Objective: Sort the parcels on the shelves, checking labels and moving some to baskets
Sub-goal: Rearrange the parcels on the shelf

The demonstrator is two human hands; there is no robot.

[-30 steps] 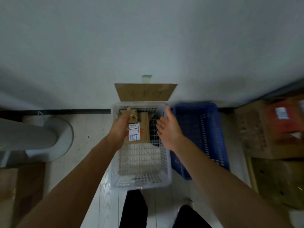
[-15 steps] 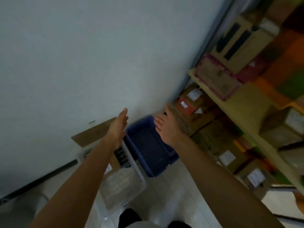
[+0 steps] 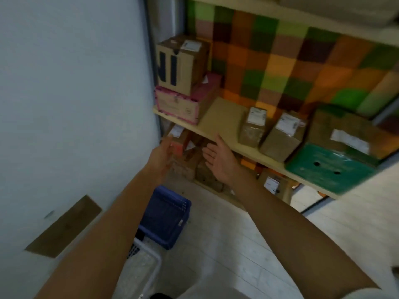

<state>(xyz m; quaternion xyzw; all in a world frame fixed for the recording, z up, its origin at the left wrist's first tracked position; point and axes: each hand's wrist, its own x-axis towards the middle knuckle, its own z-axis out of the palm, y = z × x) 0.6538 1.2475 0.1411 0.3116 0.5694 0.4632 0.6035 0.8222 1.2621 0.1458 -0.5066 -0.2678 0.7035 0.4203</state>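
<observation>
Both my hands are raised in front of the shelves and hold nothing. My left hand [image 3: 163, 154] has its fingers straight, in front of a red parcel [image 3: 177, 145] on the lower shelf. My right hand [image 3: 218, 157] is open, palm to the left, just below the edge of the wooden shelf [image 3: 220, 117]. On that shelf stand a brown box with dark letters [image 3: 180, 64] on a pink box [image 3: 183, 101], two small brown parcels with white labels [image 3: 252, 127] [image 3: 282, 137], and a brown box [image 3: 345, 134] on a green box [image 3: 328, 167].
A blue basket [image 3: 167, 219] and a white basket [image 3: 142, 268] stand on the pale floor by the wall. A brown cardboard sheet [image 3: 64, 225] is on the wall at lower left. More parcels [image 3: 273, 183] fill the lower shelf. A chequered cloth [image 3: 280, 61] backs the shelves.
My left hand let go of the labelled parcel in the white basket. The view swung up and right from the baskets to the shelves, and both empty hands rose toward them.
</observation>
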